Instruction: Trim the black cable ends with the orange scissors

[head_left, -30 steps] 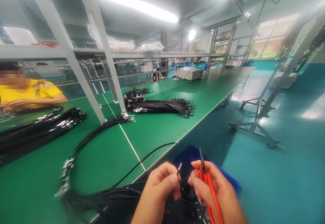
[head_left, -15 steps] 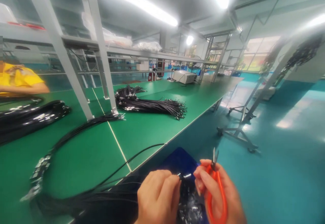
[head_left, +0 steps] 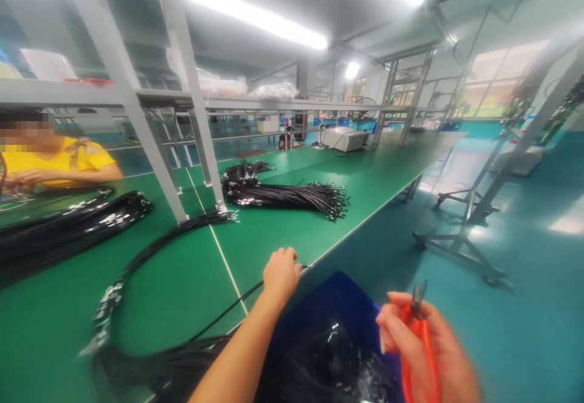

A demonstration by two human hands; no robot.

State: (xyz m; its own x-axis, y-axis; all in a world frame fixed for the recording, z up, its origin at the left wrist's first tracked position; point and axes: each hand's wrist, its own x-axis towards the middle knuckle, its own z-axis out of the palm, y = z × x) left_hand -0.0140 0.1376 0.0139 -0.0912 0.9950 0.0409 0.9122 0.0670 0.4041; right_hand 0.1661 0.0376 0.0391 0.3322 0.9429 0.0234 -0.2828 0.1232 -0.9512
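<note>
- Reaching over the far edge of the blue bin, the left hand (head_left: 281, 274) is on one black cable (head_left: 241, 298) at the table's edge. Its fingers are bent over the cable, but I cannot tell if they pinch it tight.
- That cable is long and thin. It runs from the near left to the far right, with a gentle bend. A short end sticks out past the hand and points right.
- The right hand (head_left: 449, 354) is curled around orange-handled cutters (head_left: 429, 351), to the right of the bin.
- The cutters' long side goes from near to far. The handles are near and the dark tips point far. The tips are too blurry to tell if they touch.
- The blue bin (head_left: 335, 290) sits near, between the two arms, with dark bits and shiny bits in it.
- Left of the bin is the green table (head_left: 255, 238). A bunch of black cables (head_left: 157, 246) curves across it, from near to far.
- Farther off, a thick cable bundle (head_left: 287, 197) lies left to right, its loose ends pointing right.
- Far left, a person in yellow (head_left: 59, 162) sits by another dark bundle (head_left: 68, 232).
- Far right, a metal cart (head_left: 468, 211) stands on the floor.
</note>
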